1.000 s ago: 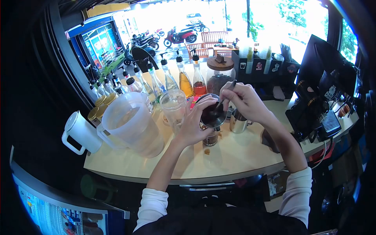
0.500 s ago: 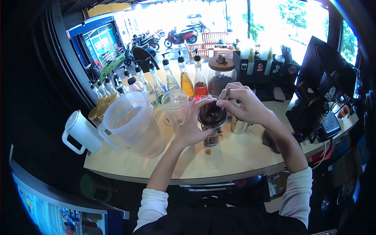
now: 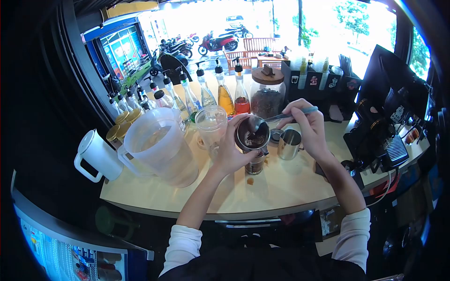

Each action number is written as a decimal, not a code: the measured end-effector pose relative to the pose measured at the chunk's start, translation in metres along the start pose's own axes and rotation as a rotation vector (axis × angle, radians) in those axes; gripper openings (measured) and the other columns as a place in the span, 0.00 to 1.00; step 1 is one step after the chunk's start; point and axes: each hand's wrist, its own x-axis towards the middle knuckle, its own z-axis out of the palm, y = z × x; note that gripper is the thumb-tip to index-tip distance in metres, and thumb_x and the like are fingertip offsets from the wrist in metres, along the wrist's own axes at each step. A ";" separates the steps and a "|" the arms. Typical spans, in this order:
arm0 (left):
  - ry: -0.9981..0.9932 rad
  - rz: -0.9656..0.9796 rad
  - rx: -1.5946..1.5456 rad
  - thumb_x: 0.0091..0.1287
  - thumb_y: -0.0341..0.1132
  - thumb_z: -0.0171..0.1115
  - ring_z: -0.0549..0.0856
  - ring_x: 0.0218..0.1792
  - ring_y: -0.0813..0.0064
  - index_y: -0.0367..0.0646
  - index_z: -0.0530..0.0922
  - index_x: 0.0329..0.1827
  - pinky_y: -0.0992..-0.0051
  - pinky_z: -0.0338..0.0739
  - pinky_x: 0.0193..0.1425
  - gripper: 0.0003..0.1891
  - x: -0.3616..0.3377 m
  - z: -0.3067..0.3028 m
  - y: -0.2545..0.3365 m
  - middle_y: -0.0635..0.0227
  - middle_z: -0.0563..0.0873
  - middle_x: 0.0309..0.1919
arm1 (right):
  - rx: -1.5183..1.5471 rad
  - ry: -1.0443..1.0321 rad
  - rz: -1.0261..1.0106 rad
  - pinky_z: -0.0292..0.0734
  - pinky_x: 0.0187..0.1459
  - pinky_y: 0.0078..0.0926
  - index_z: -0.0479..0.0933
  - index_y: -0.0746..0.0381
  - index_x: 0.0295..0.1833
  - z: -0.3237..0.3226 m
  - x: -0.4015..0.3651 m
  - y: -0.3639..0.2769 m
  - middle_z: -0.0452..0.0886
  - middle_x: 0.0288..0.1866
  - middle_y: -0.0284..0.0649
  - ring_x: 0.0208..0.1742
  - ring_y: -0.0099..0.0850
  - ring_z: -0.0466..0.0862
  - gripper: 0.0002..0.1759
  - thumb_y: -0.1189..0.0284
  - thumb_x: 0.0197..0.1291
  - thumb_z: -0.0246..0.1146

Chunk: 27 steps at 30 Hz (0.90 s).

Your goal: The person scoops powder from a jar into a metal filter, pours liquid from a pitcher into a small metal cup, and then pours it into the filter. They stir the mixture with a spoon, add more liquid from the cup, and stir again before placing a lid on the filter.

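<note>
My left hand is closed around the rim of a round metal strainer with dark, wet-looking contents inside. Below the strainer stands a small glass with something brown in it; whether the two touch is hidden. Between the fingers of my right hand is a spoon, its bowl tilted into the top of the strainer. A metal cup stands just left of my right wrist. To the left of my left hand is a tall clear plastic cup.
A large translucent pitcher and a white jug stand at left. Several pump bottles line the back beside a wooden-lidded jar. A coffee machine is at right. Brown drops spot the counter.
My right hand has moved right and away from the strainer's rim, and the spoon now slants across into it. My left hand keeps its hold on the strainer.
</note>
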 end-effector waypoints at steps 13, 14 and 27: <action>0.076 -0.089 0.197 0.43 0.39 0.80 0.82 0.55 0.60 0.44 0.63 0.66 0.63 0.77 0.58 0.45 -0.002 0.017 0.002 0.58 0.79 0.55 | -1.143 -0.315 -0.713 0.69 0.51 0.36 0.77 0.63 0.49 0.007 -0.039 0.016 0.78 0.34 0.32 0.38 0.29 0.77 0.18 0.72 0.51 0.68; 0.074 -0.088 0.197 0.43 0.39 0.80 0.82 0.55 0.60 0.44 0.63 0.66 0.63 0.77 0.58 0.45 -0.002 0.018 0.004 0.58 0.79 0.55 | -1.127 -0.290 -0.733 0.69 0.51 0.36 0.76 0.64 0.48 0.007 -0.039 0.016 0.78 0.34 0.33 0.38 0.29 0.77 0.19 0.72 0.50 0.67; 0.088 0.124 0.424 0.47 0.32 0.75 0.77 0.60 0.52 0.43 0.63 0.66 0.61 0.73 0.63 0.42 -0.004 0.027 0.008 0.54 0.76 0.59 | -1.262 -0.165 -0.796 0.69 0.48 0.35 0.76 0.66 0.43 0.010 -0.039 0.026 0.75 0.28 0.33 0.35 0.28 0.76 0.15 0.72 0.48 0.64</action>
